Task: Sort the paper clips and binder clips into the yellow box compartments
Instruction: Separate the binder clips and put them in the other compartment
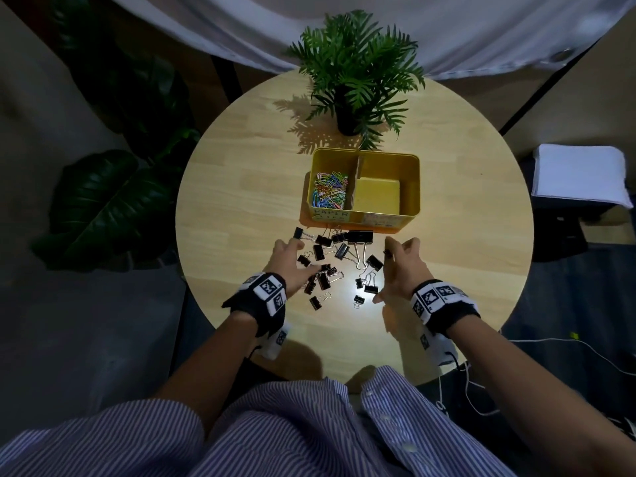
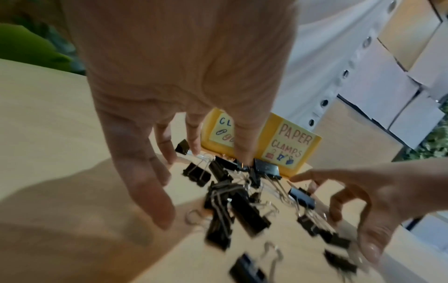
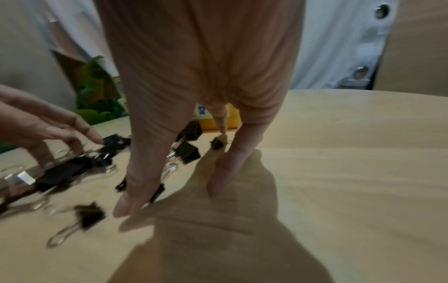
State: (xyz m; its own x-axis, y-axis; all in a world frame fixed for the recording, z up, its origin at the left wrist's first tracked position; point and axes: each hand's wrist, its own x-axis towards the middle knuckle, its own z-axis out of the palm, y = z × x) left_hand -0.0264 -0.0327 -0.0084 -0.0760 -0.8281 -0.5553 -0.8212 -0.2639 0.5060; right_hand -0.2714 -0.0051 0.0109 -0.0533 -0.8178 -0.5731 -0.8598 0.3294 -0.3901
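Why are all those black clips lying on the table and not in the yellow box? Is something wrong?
Nothing is broken. The binder clips lie scattered on the table before the yellow box, between the left hand and right hand. Its right compartment holds none yet; the paper clips fill the left.

Your left hand (image 2: pixel 184 80) covers part of the yellow box's left paper label (image 2: pixel 221 132); only "CL" reads. Black metal binder clips (image 2: pixel 337 262) beside your right hand (image 2: pixel 378 206) are motion-blurred, count indeterminate.
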